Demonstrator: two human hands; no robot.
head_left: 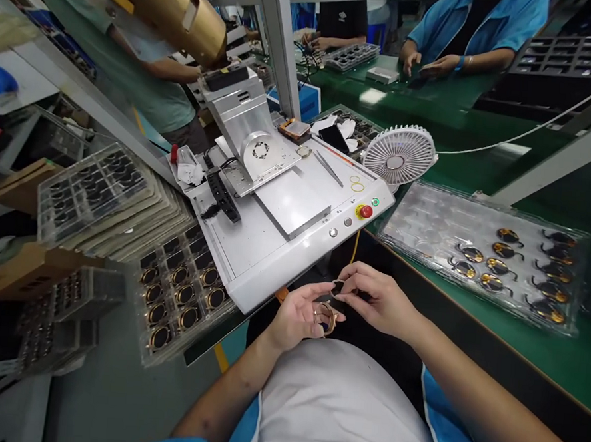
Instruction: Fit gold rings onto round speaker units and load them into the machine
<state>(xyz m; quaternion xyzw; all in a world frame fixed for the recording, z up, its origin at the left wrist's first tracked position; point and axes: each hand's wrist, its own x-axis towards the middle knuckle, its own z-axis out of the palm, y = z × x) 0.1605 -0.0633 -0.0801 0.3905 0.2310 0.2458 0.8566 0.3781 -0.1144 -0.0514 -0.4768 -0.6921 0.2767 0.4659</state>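
My left hand (292,319) holds a gold-coloured watch case (331,308), a round frame with small lugs, between thumb and fingers in front of my body. Close beside it, my right hand (381,298) is closed in a pinch on a thin round ring (338,283). The ring is just above the watch case, near my left fingertips; I cannot tell whether they touch it. Beyond both hands stands a white machine (272,273) with a bare metal plate (294,201) on its bed.
Left, a clear tray (172,320) holds round gold-rimmed parts, near stacked trays (97,195). Right, another tray (426,215) holds dark parts with curled tails. A white fan (398,155), tweezers (329,168), yellow rings (356,183) and a red button (365,211) are ahead. Other people work beyond.
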